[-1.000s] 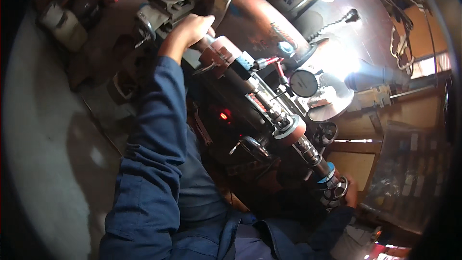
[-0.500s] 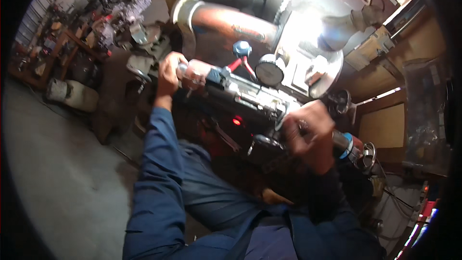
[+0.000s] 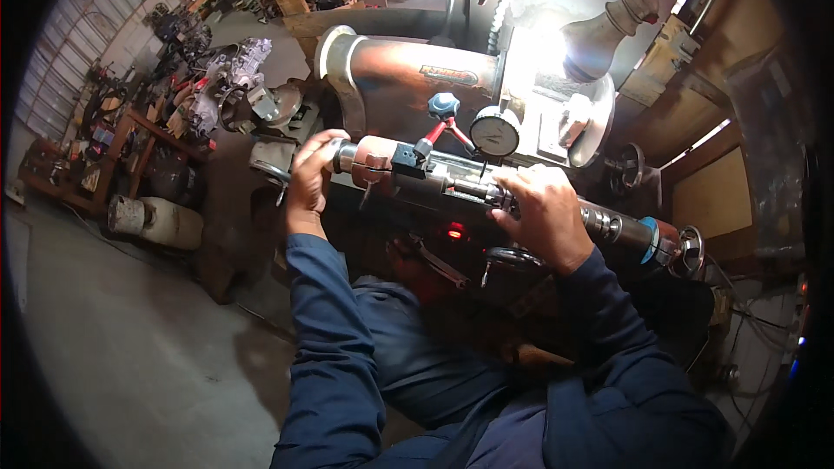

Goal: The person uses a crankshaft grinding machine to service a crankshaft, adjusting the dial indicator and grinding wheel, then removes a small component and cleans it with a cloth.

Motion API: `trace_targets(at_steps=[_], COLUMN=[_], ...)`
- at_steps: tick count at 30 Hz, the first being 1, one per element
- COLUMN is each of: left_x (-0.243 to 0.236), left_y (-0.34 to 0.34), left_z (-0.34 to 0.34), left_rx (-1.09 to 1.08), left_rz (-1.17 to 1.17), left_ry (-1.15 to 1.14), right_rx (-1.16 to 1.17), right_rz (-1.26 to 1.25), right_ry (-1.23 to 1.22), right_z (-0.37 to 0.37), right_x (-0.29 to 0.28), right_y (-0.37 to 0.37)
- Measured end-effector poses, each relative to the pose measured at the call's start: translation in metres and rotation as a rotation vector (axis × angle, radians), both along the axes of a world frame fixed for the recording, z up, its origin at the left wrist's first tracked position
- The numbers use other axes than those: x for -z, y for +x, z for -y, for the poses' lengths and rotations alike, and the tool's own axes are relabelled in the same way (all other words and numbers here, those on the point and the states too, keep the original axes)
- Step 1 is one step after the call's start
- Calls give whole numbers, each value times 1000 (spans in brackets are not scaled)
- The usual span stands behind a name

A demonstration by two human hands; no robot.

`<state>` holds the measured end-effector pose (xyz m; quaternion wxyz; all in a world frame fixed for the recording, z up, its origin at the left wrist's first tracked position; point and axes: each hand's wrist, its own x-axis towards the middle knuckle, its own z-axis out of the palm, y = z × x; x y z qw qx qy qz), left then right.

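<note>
**Right hand now at mid-shaft**

Right hand (image 3: 549, 208): at the machine's right-end handwheel (image 3: 691, 252) one second ago; now around the shaft (image 3: 469, 189), fingers above, thumb below. Left hand (image 3: 308, 181): again at the machine's left end, curled round the metal collar (image 3: 346, 158). Shaft lies between the hands, its middle partly hidden by the right. Dial gauge (image 3: 496, 132) stands just behind the shaft, near the right fingertips; red arm (image 3: 432, 141) to its left. Farther out, beyond the machine's left end: off-white tank (image 3: 156, 221) lying on its side, contents cannot be told.
</note>
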<state>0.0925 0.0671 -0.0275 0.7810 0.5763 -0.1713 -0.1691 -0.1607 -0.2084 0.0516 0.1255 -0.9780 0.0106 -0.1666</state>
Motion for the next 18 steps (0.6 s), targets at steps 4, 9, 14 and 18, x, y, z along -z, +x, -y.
trace_targets(at_steps=[4, 9, 14, 18], left_x=[-3, 10, 4, -6], left_y=[5, 5, 9, 11], left_z=[-23, -21, -11, -11], left_rx=[-99, 63, -91, 173], left_rz=[11, 152, -132, 140], left_ry=[-243, -309, -62, -511], right_rx=[1, 16, 14, 11], right_rz=[-20, 8, 8, 24], right_ry=[-7, -6, -42, -55], right_z=[-4, -5, -3, -2], right_x=[4, 8, 12, 15], right_y=[2, 1, 1, 1])
